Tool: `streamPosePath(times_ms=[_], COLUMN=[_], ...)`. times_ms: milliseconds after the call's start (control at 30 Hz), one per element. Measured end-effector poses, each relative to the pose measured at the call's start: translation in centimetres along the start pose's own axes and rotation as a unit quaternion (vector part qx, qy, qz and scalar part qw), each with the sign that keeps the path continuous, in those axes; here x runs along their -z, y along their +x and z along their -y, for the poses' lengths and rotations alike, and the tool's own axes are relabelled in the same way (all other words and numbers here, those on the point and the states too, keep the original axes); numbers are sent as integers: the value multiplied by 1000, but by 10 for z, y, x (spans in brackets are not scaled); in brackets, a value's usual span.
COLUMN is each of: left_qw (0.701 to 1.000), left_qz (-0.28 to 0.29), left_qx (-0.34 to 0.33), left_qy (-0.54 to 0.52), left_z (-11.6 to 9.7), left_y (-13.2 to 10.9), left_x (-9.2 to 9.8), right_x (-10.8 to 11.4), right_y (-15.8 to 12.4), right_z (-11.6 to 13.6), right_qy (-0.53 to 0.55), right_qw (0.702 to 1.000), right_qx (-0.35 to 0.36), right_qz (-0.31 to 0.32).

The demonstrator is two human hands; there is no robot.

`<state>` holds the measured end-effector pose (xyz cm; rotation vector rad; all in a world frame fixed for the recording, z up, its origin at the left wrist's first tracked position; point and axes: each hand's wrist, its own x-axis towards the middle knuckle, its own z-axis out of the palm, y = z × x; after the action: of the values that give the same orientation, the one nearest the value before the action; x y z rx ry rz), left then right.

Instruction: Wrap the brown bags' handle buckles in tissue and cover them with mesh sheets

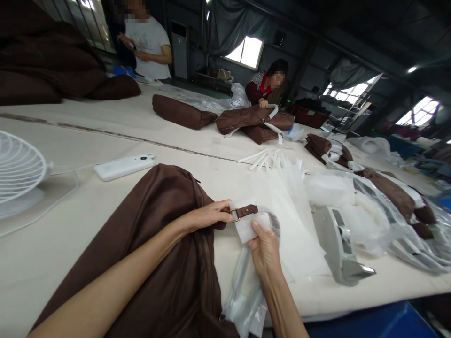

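Note:
A large brown bag (169,225) lies in front of me on the table. At its right end my left hand (210,215) pinches a small white sheet of wrapping paper (244,230) beside a metal ring. Through that ring runs a short brown strap tab (247,211) with a stud, lying over the paper. My right hand (265,243) is closed on the paper's lower right edge, thumb on top. A strap in clear wrapping (237,277) curves behind my right hand and hangs down beside the bag.
To the right are stacked white sheets (292,220), a tape dispenser (336,244) with a metal edge, and wrapped bags (391,192). A fan (21,169) and a white phone (125,166) stand left. Two people work across the table near more brown bags (243,119).

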<state>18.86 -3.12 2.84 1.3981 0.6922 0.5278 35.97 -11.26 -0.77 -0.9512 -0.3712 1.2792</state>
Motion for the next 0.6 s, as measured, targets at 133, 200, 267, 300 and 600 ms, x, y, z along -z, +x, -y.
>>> streamPosePath(times_ms=[133,200,267,300,600], left_qw=[999,999,998,998,995], left_qz=[40,42,30,23,-23], left_qx=[11,8,9,13,21], left_qy=[-1,-22,-50,-62,-90], left_z=[-1,1,1,1,-3], left_y=[-1,0,1,1,0], left_x=[4,4,4,4,0], right_x=[1,-1,-6,-8,-27], right_y=[-3,-5,-6,-6,-8], right_z=[-6,-9,-12,-13,-22], right_qy=[-28,-39,-44,-43,-12], right_qw=[999,999,999,999,1000], right_qx=[16,20,18,20,18], right_qz=[-23,-18,-9,-7,-11])
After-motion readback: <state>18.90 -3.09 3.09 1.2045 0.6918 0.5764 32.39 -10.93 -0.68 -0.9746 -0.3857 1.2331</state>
